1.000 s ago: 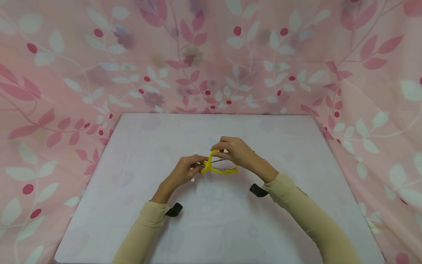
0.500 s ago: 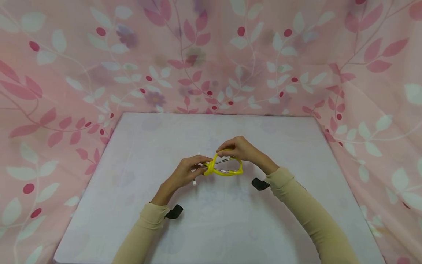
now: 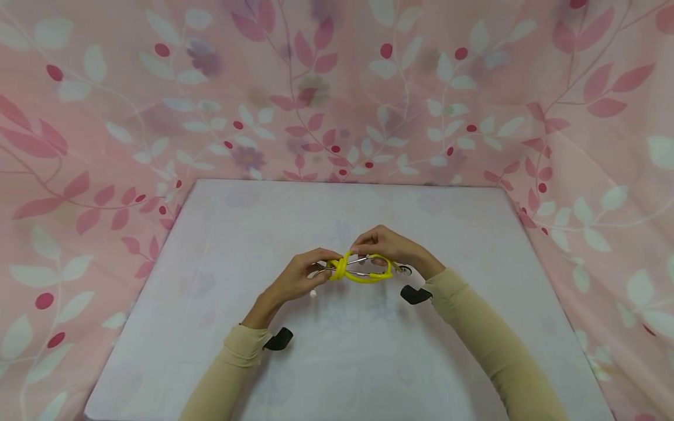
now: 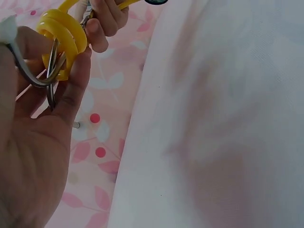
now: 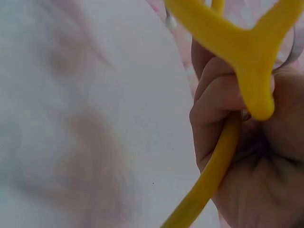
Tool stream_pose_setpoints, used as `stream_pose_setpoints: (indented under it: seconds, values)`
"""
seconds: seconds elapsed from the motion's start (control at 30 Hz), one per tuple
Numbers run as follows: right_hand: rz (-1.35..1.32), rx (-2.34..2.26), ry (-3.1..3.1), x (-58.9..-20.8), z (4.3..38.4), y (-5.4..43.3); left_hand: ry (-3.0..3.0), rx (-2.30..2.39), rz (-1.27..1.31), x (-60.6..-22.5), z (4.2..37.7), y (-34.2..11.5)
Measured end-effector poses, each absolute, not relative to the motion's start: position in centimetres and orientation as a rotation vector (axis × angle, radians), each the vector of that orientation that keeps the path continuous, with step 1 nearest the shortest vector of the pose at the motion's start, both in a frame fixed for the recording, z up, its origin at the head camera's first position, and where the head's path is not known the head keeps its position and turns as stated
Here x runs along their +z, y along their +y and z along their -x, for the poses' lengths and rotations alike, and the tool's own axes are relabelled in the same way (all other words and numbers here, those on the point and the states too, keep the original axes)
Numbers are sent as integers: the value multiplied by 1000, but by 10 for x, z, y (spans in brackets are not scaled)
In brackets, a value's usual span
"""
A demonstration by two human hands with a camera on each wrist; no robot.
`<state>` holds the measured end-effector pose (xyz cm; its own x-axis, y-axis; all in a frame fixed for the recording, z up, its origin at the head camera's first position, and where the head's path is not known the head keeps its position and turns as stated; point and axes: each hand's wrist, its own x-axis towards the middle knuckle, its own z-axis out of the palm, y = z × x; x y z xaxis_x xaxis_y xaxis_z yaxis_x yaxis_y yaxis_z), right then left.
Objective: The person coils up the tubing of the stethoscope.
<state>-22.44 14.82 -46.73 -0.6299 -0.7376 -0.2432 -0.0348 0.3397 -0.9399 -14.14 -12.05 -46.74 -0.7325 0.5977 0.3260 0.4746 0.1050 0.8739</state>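
Observation:
Above the table I hold a stethoscope with yellow tubing (image 3: 368,280). My left hand (image 3: 299,275) pinches its metal ear tubes (image 4: 38,82) close to a yellow coil (image 4: 61,28) wound round them. A white ear tip (image 3: 313,293) sticks out below that hand. My right hand (image 3: 388,243) holds a length of the tubing between curled fingers, to the right of the coil. The round chest piece (image 3: 404,270) hangs by my right wrist. In the right wrist view, the tubing's Y-shaped fork (image 5: 254,52) crosses in front of the hand.
A pale cloth-covered table (image 3: 337,356) lies beneath both hands. Pink floral curtain (image 3: 337,88) hangs behind it and along both sides. Black wrist mounts (image 3: 279,339) stick out from the sleeves.
My right hand has lowered slightly, and the tubing loop it holds has become smaller and closer to the ear tubes. The chest piece has come into view by the right wrist.

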Motion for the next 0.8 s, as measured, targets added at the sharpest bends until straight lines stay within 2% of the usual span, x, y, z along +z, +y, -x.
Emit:
stream_pose_setpoints:
  seconds: [0.47,0.63,0.8]
  values:
    - [654,-1334,2071,-466,222,146,2374,1628,-1212,-463,141,-115]
    - [661,-1285,2047,-464,220,146,2478,1575,-1284,-477,146,-113]
    - [537,-1254,1937,-462,218,144,2467,1560,-1261,-493,151,-117]
